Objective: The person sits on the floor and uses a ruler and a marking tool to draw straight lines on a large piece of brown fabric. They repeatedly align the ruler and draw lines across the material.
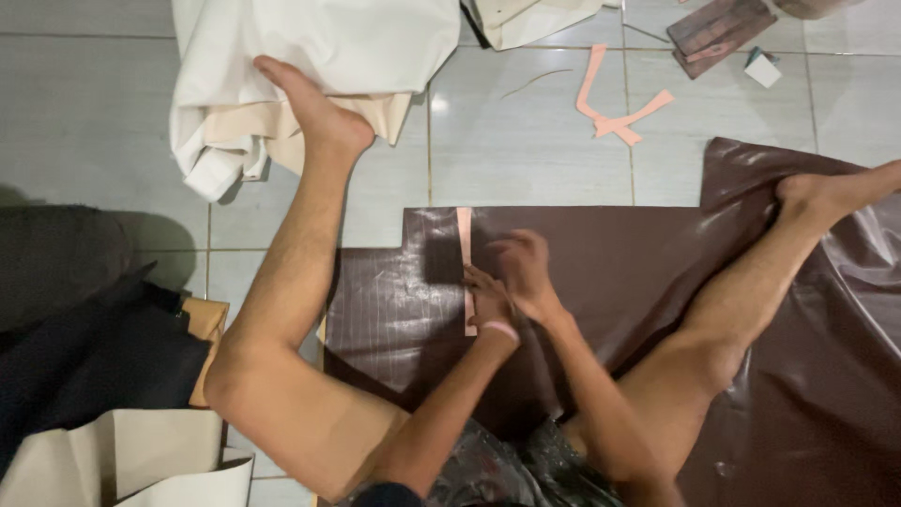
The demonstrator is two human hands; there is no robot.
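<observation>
A dark brown glossy sheet (601, 253) lies flat on the tiled floor between my legs. A narrow pink strip (465, 235) rests upright along it near its left part. My left hand (486, 299), with a pink band on the wrist, presses on the lower part of the strip. My right hand (526, 268) sits just right of it, fingers curled over the sheet beside the strip; whether it holds a small tool I cannot tell. Faint parallel lines mark the sheet left of the strip.
My left foot (310, 108) rests on a heap of white and cream sheet material (282, 56). My right foot (826, 192) lies on the brown sheet's raised edge. Pink offcuts (610, 108) and brown pieces (718, 28) lie at the back. Black and cream material (113, 394) is piled at left.
</observation>
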